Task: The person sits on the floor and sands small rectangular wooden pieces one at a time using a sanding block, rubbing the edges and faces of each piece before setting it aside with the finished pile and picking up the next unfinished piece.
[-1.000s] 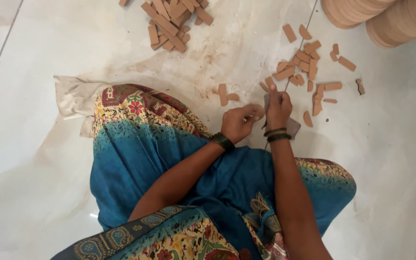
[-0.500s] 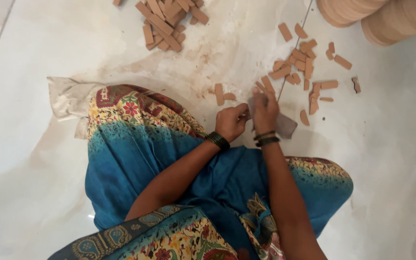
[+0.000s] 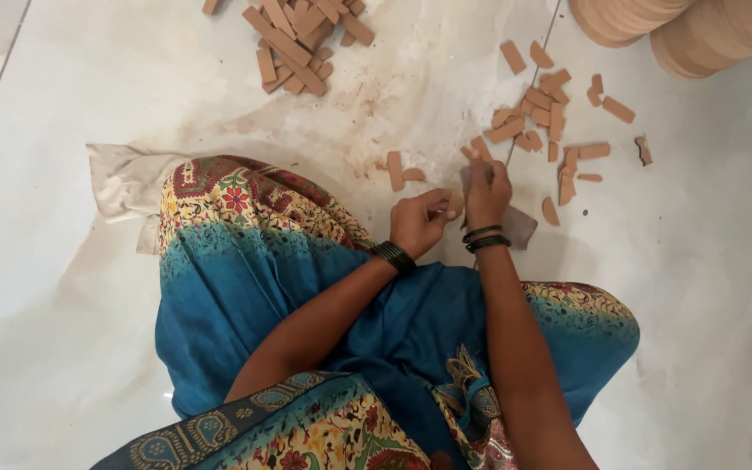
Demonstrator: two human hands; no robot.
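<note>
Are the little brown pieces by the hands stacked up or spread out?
Spread out. The small brown pieces lie scattered singly on the floor beyond the right hand.

The person is wearing a draped garment (image 3: 306, 296) that is shading from cream with red flowers above into teal blue below, its patterned border running nearest the camera. Both arms are showing bare, without sleeves. A dark band is circling the left hand (image 3: 418, 222) at the wrist, and two thin dark bangles are ringing the right hand (image 3: 486, 193).
</note>
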